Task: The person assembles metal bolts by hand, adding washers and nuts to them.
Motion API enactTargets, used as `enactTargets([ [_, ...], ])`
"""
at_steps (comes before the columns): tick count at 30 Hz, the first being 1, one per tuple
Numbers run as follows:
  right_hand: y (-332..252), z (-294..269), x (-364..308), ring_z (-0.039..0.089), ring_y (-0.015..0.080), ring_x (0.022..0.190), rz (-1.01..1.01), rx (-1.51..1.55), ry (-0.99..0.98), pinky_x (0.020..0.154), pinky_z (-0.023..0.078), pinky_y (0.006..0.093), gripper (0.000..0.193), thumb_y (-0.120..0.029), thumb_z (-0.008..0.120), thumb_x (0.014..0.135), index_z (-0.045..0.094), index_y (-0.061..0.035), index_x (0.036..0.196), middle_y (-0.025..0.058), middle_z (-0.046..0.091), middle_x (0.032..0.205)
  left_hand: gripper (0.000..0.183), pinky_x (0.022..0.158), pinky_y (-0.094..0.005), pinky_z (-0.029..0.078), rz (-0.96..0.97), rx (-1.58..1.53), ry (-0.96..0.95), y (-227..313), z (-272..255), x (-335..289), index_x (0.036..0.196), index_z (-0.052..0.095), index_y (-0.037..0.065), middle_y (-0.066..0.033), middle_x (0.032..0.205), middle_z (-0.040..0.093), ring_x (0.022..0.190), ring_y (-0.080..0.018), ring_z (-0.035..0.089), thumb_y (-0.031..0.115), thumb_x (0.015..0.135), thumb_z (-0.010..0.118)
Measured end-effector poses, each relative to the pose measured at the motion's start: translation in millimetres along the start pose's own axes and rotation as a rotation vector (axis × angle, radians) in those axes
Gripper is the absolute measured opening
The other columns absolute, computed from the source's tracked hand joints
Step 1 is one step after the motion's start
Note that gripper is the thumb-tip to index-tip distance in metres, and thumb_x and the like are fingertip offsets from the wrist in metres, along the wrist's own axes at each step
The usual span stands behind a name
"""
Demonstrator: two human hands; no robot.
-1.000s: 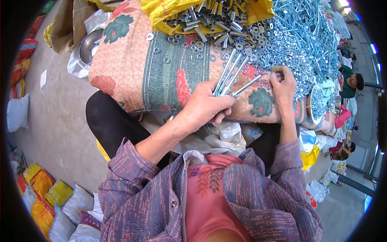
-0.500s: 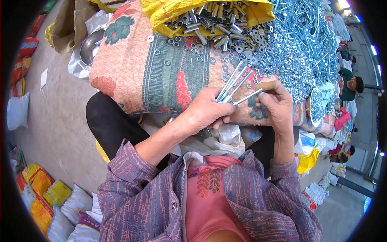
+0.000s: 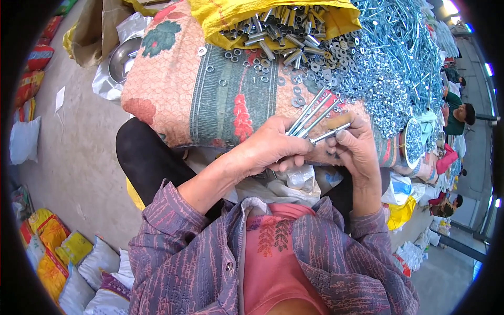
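My left hand (image 3: 268, 144) is closed around a bunch of long thin metal bolts (image 3: 314, 116), whose shafts fan out up and to the right. One more bolt (image 3: 329, 134) lies nearly level between my two hands, its left end at the left fingertips. Thumb and fingers of my right hand (image 3: 359, 147) pinch its other end; a tan finger cover (image 3: 340, 121) is on one finger. Beyond the hands, flat washers (image 3: 328, 74) and a heap of small nuts (image 3: 378, 86) lie on the patterned padded cloth (image 3: 163, 97).
A yellow sack (image 3: 215, 32) spilling short metal tubes (image 3: 266, 50) lies at the far side. Long bolts (image 3: 407, 39) are piled far right, near a bowl of small parts (image 3: 413, 142). A metal bowl (image 3: 119, 65) stands left. Filled sacks (image 3: 97, 262) line the floor; another person (image 3: 455, 113) sits at right.
My right hand has slid slightly down, and the single bolt now lies more level, with its right end within the right fingers. The view has shifted a little.
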State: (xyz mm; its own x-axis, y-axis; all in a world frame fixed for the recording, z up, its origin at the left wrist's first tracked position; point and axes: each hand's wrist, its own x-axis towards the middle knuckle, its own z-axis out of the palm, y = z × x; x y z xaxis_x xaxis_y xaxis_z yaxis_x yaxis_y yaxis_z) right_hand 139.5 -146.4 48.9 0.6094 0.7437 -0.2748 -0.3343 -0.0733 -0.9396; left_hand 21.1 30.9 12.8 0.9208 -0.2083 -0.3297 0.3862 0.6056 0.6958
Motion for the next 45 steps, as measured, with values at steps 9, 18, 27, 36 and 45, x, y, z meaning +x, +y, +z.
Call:
enactTargets([
  [9, -42.0, -6.2, -12.6, 0.063, 0.0164, 0.071, -0.307, 0.085, 0.046, 0.061, 0.053, 0.0297, 0.018, 0.003, 0.059, 0.079, 0.058, 0.0035, 0.097, 0.0122, 0.063, 0.085, 0.018, 0.031, -0.0176, 0.025, 0.052, -0.179, -0.098, 6.5, -3.6, -7.5, 0.094, 0.057, 0.001, -0.0042, 0.061, 0.057, 0.037, -0.0047, 0.042, 0.014, 0.083, 0.063],
  [18, -7.8, 10.9, -11.4, 0.061, 0.0154, 0.076, -0.177, -0.226, 0.107, 0.066, 0.050, 0.0260, 0.025, -0.005, 0.064, 0.081, 0.058, 0.0043, 0.104, 0.0117, 0.064, 0.091, 0.016, 0.032, -0.0164, 0.025, 0.104, -0.128, 0.111, -6.4, 2.6, 2.7, 0.087, 0.055, 0.003, -0.0012, 0.057, 0.052, 0.037, -0.0038, 0.040, 0.012, 0.081, 0.066],
  [27, 0.3, 7.3, -8.2, 0.062, 0.0209, 0.090, -0.289, -0.107, 0.197, 0.079, 0.051, 0.0332, 0.043, -0.021, 0.056, 0.089, 0.046, 0.0060, 0.122, 0.0152, 0.063, 0.100, 0.014, 0.033, -0.0166, 0.026, 0.209, -0.055, 0.168, -0.5, -0.5, -0.8, 0.086, 0.055, 0.002, -0.0008, 0.056, 0.052, 0.037, -0.0037, 0.040, 0.011, 0.080, 0.065],
  [36, -0.6, -4.4, -8.7, 0.062, 0.0221, 0.091, -0.192, -0.112, 0.057, 0.081, 0.051, 0.0338, 0.043, -0.024, 0.053, 0.092, 0.045, 0.0058, 0.122, 0.0165, 0.061, 0.104, 0.013, 0.032, -0.0166, 0.028, 0.140, 0.007, 0.221, -0.3, 8.8, -1.8, 0.084, 0.056, 0.004, -0.0008, 0.055, 0.052, 0.036, -0.0037, 0.041, 0.010, 0.078, 0.066],
  [45, -3.3, -20.5, -7.4, 0.062, 0.0206, 0.092, -0.049, -0.163, -0.079, 0.078, 0.050, 0.0292, 0.048, -0.031, 0.042, 0.096, 0.043, 0.0067, 0.124, 0.0186, 0.062, 0.102, 0.012, 0.032, -0.0170, 0.028, 0.135, 0.011, 0.219, 0.7, 5.7, -4.1, 0.082, 0.055, 0.003, -0.0013, 0.055, 0.053, 0.037, -0.0041, 0.041, 0.010, 0.079, 0.065],
])
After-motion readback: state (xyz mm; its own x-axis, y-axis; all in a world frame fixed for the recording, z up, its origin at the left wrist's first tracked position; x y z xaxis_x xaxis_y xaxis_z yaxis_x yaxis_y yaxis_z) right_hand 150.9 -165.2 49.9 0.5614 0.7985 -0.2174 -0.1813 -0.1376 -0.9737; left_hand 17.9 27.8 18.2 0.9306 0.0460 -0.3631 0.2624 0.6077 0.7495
